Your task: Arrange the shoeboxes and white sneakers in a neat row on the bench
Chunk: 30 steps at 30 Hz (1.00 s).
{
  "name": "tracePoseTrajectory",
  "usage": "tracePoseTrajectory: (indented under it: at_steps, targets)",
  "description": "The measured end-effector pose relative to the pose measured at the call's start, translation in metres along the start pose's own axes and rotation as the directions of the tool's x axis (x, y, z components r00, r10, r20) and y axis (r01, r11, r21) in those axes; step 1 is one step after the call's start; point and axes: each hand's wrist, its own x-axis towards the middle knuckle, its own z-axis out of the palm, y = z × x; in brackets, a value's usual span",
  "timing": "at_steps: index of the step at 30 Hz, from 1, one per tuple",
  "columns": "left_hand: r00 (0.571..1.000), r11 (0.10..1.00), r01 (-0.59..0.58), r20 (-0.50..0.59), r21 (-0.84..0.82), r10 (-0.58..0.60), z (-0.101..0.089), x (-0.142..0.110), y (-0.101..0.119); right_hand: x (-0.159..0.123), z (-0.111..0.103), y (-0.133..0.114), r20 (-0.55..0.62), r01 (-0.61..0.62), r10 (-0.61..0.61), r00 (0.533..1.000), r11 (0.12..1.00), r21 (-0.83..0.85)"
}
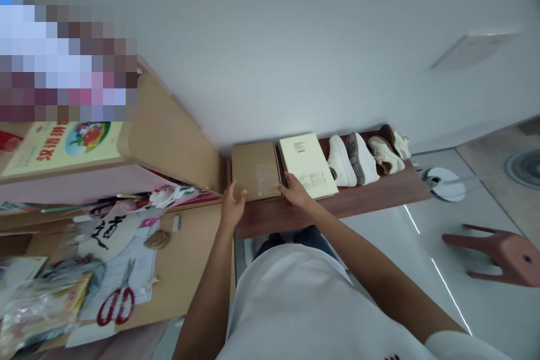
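Note:
A flat brown cardboard box (248, 166) with clear tape on its right side lies on a dark wooden shelf (363, 199) against the wall. My left hand (232, 208) is at its front left corner, thumb and fingers apart. At the box's right edge is my right hand (295, 190), with thumb and fingers spread, the thumb at the brown box and the other fingers over the cream box's near left side. That cream box (306, 160), with printed labels on top, sits just right of the brown one. Whether either hand bears on the brown box's sides is unclear.
White shoes (343, 163) and beige sneakers (386, 154) stand further right on the shelf. On the left, a desk (189, 259) holds red-handled scissors (122, 295), papers and plastic bags. A brown stool (506, 253) is on the floor at right.

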Motion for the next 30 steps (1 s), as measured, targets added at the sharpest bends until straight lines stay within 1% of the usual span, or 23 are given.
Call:
tracePoseTrajectory:
  at_steps: [3,6,10,14,19,25,30]
  targets:
    - [1.000,1.000,0.017,-0.015,-0.019,-0.018,0.006,0.011,-0.011,0.009,0.007,0.001,0.008,-0.013,0.013,1.000,0.999,-0.048]
    - [0.997,0.997,0.073,-0.005,-0.037,-0.073,0.009,0.019,-0.025,0.014,0.013,0.001,-0.003,-0.047,0.047,0.999,0.993,-0.110]
    - [0.986,0.979,0.168,0.037,-0.119,-0.164,0.014,0.029,-0.044,0.017,0.021,0.002,-0.040,-0.060,0.054,0.998,0.984,-0.165]
    - [0.970,0.956,0.242,0.072,-0.167,-0.233,0.020,0.036,-0.054,0.020,0.026,0.002,-0.025,-0.099,0.096,0.995,0.966,-0.238]
    - [0.950,0.924,0.310,0.099,-0.223,-0.295,0.023,0.040,-0.055,0.025,0.032,0.002,-0.018,-0.140,0.140,0.990,0.949,-0.283]
    - [0.945,0.877,0.325,0.150,-0.353,-0.290,0.022,0.046,-0.049,0.033,0.041,0.005,-0.034,-0.183,0.181,0.983,0.944,-0.275]
    - [0.934,0.841,0.357,0.157,-0.407,-0.321,0.024,0.051,-0.048,0.039,0.045,0.006,-0.047,-0.193,0.187,0.981,0.948,-0.254]
